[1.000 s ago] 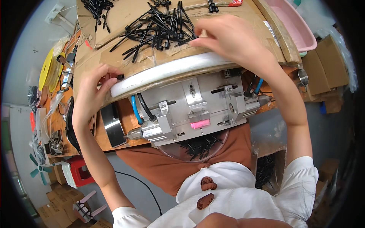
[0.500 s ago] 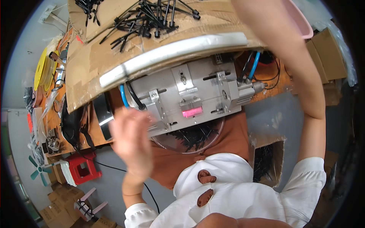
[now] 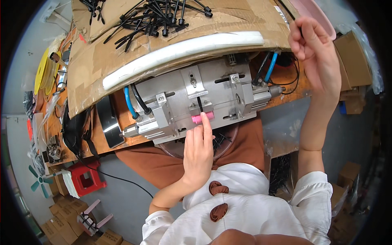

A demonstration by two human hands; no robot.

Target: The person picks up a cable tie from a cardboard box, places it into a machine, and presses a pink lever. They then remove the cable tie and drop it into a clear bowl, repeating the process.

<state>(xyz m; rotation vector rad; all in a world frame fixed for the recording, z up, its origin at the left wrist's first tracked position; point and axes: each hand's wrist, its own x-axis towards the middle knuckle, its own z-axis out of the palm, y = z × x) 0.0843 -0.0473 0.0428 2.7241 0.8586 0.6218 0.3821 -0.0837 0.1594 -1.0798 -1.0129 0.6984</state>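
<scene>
My left hand (image 3: 199, 151) is at the front of a grey metal fixture (image 3: 220, 98), index finger stretched out and the other fingers loosely bent. Its fingertip presses on the near end of a short black rod (image 3: 200, 103), beside the pink cylinder (image 3: 197, 119) at the fixture's front middle. The hand grips nothing. My right hand (image 3: 316, 49) is raised at the far right, by the cardboard's edge. Its thumb and fingers are pinched on a thin black rod (image 3: 301, 32), mostly hidden by the fingers.
Black rods with knobbed ends (image 3: 163, 18) lie piled on the cardboard sheet (image 3: 94, 69), which has a white padded strip (image 3: 183, 55). Below the fixture, a clear bowl (image 3: 222, 149) holds black pieces. Blue hoses (image 3: 270, 67), a phone (image 3: 109, 124) and a pink tray (image 3: 316, 16) are nearby.
My left hand has moved right, from the fixture's left block to its front middle. A black rod now lies there. My right arm has drawn back from over the cardboard.
</scene>
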